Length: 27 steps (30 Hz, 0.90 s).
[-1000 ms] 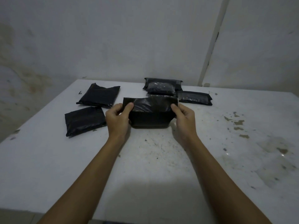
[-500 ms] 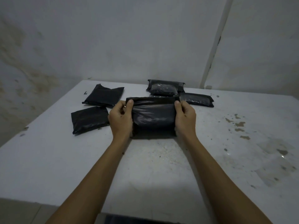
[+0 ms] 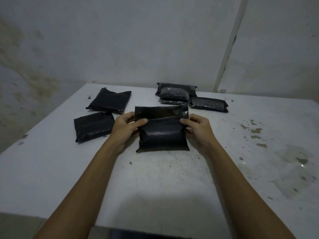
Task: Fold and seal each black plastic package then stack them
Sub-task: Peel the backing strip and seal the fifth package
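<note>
Your view is dim and cool grey throughout, with little contrast; the light seems to fall from above and behind you, since a broad soft shadow lies on the desk [image 3: 160,200] at six o'clock between your forearms; the black package [image 3: 162,135] reads as a near-solid dark shape, with only a faint sheen on its raised flap; a small wet-looking glint shows on the desk at three o'clock; the wide lens bows the desk edges and the wall pipe [image 3: 229,45] at one o'clock; fine detail is soft and smeared, most so toward the corners.
</note>
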{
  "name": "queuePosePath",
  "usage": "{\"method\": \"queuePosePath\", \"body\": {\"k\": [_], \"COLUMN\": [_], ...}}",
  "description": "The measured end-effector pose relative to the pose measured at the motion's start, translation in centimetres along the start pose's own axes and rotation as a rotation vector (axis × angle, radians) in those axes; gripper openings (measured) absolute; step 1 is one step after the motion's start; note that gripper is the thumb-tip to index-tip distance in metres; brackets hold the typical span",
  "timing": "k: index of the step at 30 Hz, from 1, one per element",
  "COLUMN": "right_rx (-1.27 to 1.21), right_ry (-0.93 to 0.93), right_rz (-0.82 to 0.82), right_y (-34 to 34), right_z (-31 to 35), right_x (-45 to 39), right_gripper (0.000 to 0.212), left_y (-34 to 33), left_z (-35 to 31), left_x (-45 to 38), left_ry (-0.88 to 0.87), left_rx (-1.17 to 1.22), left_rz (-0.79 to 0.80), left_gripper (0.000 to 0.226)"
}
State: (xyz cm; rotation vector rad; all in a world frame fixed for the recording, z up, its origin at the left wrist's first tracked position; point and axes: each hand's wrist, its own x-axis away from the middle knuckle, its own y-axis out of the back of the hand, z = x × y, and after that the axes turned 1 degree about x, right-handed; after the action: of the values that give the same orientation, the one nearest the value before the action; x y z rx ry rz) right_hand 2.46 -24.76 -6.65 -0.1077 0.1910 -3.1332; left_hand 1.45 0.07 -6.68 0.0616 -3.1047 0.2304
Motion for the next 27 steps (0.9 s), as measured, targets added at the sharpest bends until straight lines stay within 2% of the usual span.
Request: {"method": "queuePosePath", "body": {"k": [3, 8, 16, 25, 27], "right_rx": [0.040, -0.033, -0.079, -0.057, -0.079], "right_ry": [-0.014, -0.026, 0.001, 0.082, 0.090], "right_rz": [-0.057, -0.078, -0.203, -0.218, -0.196], "right_y": [0.1, 0.0, -1.2, -1.3, -1.2], "right_z": [0.1, 0.2, -0.3, -1.4, -1.4], "right_x": [-0.3, -0.6, -1.2, -1.7, -1.7], "right_gripper": [0.016, 0.011, 0.018, 0.023, 0.021], "left_y": [0.1, 0.0, -0.7, -1.7, -1.5], "left_z": [-0.2, -0.3, 0.4, 0.6, 0.5], "left_x": [-0.1, -0.4, -0.9, -0.7, -0.6], "left_ry": [0.023, 0.063, 0.028, -0.001, -0.013], "left_rx": [0.022, 0.076, 0.096, 0.062, 0.039], "left_rz": [-0.023, -0.082, -0.244, -0.358, -0.319], "left_gripper": [0.022, 0.006, 0.008, 0.013, 0.014]}}
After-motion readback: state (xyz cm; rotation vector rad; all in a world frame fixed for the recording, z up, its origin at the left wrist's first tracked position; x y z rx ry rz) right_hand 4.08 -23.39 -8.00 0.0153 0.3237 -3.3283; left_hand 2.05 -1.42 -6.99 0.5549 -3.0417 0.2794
